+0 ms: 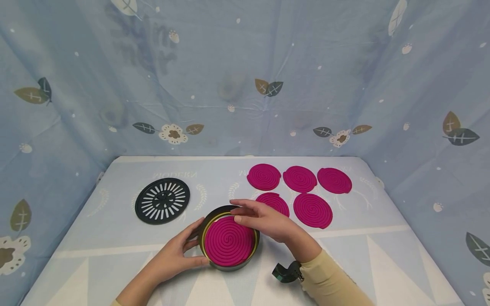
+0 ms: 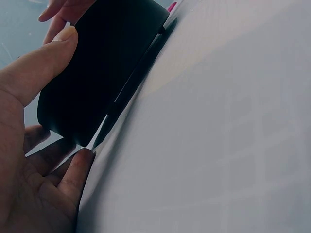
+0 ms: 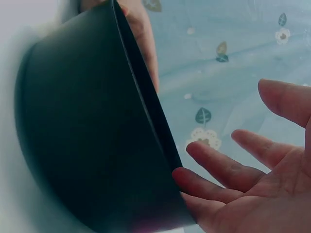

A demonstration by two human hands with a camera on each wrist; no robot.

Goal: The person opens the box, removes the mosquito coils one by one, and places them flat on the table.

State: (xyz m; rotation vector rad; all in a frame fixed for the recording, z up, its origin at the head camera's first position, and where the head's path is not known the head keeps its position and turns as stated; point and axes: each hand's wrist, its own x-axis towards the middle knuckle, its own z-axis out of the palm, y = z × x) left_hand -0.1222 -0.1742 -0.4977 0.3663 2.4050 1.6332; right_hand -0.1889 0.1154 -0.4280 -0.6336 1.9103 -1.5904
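Observation:
A round, dark mosquito coil tin (image 1: 229,268) with a yellow inner ring stands on the table before me. A magenta mosquito coil (image 1: 228,241) lies inside it, slightly overlapped at its right by what looks like another coil edge. My left hand (image 1: 174,255) holds the tin from the left, thumb at the near rim and fingers round the side; in the left wrist view the thumb (image 2: 65,41) presses the dark wall. Spread and loosely bent, my right hand (image 1: 268,220) hovers over the far right rim, fingertips right at the edge, nothing in its grasp.
Several more magenta coils (image 1: 313,210) lie flat at the back right, one partly behind my right hand. A black slotted lid (image 1: 162,201) lies at the back left. Patterned cloth (image 1: 229,85) walls the table (image 1: 115,272) at the back and sides.

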